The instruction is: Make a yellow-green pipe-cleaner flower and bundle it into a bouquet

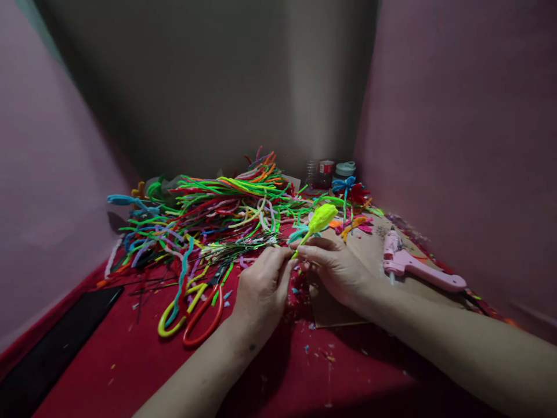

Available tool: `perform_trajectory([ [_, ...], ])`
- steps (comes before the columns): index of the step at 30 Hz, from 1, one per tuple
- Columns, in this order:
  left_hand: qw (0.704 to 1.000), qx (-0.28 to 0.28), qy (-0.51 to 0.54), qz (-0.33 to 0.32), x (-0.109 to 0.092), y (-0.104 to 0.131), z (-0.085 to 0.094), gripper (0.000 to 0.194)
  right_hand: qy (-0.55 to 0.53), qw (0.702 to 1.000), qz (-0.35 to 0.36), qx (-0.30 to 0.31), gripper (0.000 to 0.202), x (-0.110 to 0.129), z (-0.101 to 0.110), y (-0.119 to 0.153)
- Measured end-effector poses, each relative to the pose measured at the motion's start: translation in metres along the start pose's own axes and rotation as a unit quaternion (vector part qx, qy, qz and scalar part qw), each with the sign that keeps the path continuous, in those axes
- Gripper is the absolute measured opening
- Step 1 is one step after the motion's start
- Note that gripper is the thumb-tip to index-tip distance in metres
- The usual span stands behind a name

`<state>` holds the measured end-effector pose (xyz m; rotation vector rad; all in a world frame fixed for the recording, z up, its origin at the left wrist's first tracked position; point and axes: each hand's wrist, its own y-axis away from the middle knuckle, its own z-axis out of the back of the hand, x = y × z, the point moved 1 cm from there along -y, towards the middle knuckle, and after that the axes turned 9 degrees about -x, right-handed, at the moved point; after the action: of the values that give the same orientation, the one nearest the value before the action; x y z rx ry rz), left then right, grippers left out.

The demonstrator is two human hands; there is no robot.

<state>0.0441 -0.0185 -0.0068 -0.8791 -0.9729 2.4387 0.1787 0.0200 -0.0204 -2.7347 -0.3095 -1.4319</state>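
Observation:
A bright yellow pipe-cleaner flower bud on a thin stem is held up over the middle of the table, tilted to the upper right. My right hand pinches the stem just beneath the bud. Lower on the same stem, the fingers of my left hand are closed around it, close to the right fingertips. Left of my left hand lie scissors with one red and one yellow handle loop; a teal pipe cleaner rests across the yellow one. Thin wire stems with pale tips lie behind my left hand.
A large heap of coloured pipe cleaners covers the back left. A pink glue gun rests on a cardboard sheet at right. Finished-looking flowers and a lidded jar stand behind. A black flat object lies front left.

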Motion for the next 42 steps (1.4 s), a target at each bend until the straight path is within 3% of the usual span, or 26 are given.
perform_trajectory([
  [8,0.999,0.000,-0.039,-0.008,0.001,0.002,-0.003,0.017,0.002,0.999,-0.010,0.034,0.012,-0.006,0.003,-0.002],
  [15,0.999,0.011,-0.042,-0.031,0.006,0.003,-0.004,0.023,0.042,0.997,0.037,0.051,0.017,-0.003,-0.001,0.000],
  [20,0.997,0.000,0.036,0.065,-0.002,-0.003,0.003,0.014,0.044,0.995,-0.003,0.087,0.014,-0.002,-0.002,0.000],
  [23,0.984,0.006,0.105,0.142,-0.006,-0.006,0.005,0.014,0.048,0.993,0.019,0.106,0.010,-0.001,0.000,-0.001],
  [28,0.937,0.017,0.231,0.263,-0.004,-0.005,0.003,0.012,0.089,0.989,0.061,0.102,0.008,0.000,0.001,-0.003],
  [34,0.830,0.058,0.386,0.398,-0.007,-0.007,0.002,0.017,0.089,0.987,0.048,0.129,0.011,-0.001,0.002,-0.005],
  [38,0.775,0.099,0.449,0.433,-0.010,-0.010,0.005,0.018,0.066,0.990,0.025,0.119,0.010,-0.003,0.003,-0.005],
  [40,0.791,0.110,0.429,0.421,-0.009,-0.010,0.005,0.019,0.051,0.994,0.024,0.091,0.007,-0.004,0.003,-0.003],
  [42,0.863,0.090,0.343,0.361,-0.008,-0.009,0.003,0.019,0.039,0.997,0.024,0.062,0.007,-0.004,0.003,-0.002],
])
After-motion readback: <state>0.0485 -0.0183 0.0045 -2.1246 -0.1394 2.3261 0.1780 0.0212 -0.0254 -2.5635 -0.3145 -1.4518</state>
